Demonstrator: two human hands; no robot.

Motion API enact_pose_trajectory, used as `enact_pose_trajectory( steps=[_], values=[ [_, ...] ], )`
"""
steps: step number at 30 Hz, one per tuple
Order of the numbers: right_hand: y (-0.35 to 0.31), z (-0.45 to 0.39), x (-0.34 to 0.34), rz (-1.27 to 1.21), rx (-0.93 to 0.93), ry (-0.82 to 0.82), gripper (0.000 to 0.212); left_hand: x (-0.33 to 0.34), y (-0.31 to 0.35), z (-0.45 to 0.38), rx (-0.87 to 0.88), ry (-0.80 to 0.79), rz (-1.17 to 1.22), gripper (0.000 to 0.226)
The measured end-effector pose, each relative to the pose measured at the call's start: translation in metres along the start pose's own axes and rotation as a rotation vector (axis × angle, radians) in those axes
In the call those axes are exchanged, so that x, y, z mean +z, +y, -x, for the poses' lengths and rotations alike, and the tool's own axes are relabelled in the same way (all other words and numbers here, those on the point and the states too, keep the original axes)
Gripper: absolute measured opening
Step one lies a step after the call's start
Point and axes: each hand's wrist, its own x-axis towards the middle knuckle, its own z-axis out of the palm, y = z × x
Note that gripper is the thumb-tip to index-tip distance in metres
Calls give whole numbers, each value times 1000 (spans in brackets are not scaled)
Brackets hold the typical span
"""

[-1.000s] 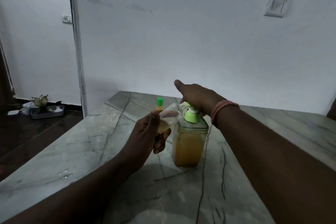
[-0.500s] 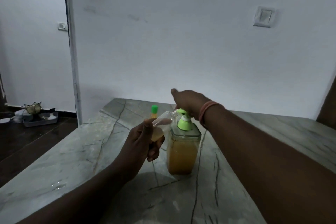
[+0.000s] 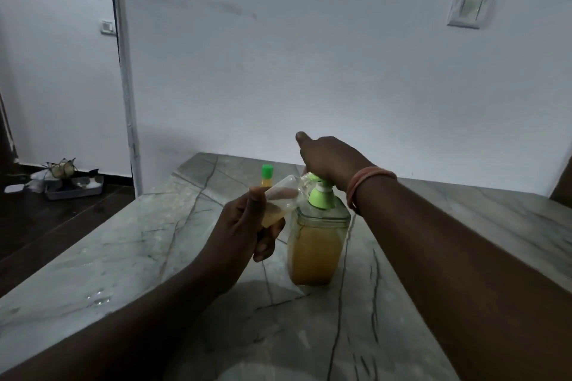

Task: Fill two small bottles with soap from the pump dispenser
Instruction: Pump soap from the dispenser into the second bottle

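Little has changed in the last second: the right hand (image 3: 328, 161) still presses the dispenser (image 3: 315, 241) pump on the worktop (image 3: 123, 257), index finger straight. The left hand (image 3: 247, 232) keeps gripping the tilted bottle (image 3: 280, 199) at the spout, part-filled, so pumping likely continues; the capped bottle (image 3: 266, 176) stands behind.

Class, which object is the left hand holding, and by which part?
The left hand grips a small clear bottle round its lower body, tilted toward the pump.

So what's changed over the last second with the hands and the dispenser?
Little has changed. The right hand is still on the green pump; whether it moved is unclear. The left hand keeps its grip on the tilted small bottle at the spout. The capped bottle has not moved.
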Motion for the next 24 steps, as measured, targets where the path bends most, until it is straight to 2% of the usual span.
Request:
enact_pose_trajectory(
  steps=[4, 8, 11, 14, 21, 24],
  values=[
    [-1, 6, 4, 18, 39, 15, 49, -2, -1, 0, -3, -5, 9, 80],
    [-7, 7, -7, 34, 56, -44, 64, 2, 4, 2, -2, 2, -2, 79],
    [-5, 3, -9, 27, 45, -9, 70, 3, 4, 2, 4, -2, -5, 82],
    [2, 1, 1, -86, 76, 26, 64, 0, 0, 0, 2, 9, -12, 83],
    [-2, 8, -4, 32, 72, -58, 65, 3, 3, 4, -7, 14, -4, 78],
    [-5, 1, -7, 62, 31, -3, 70, 4, 5, 5, -11, 9, -16, 82]
  ],
)
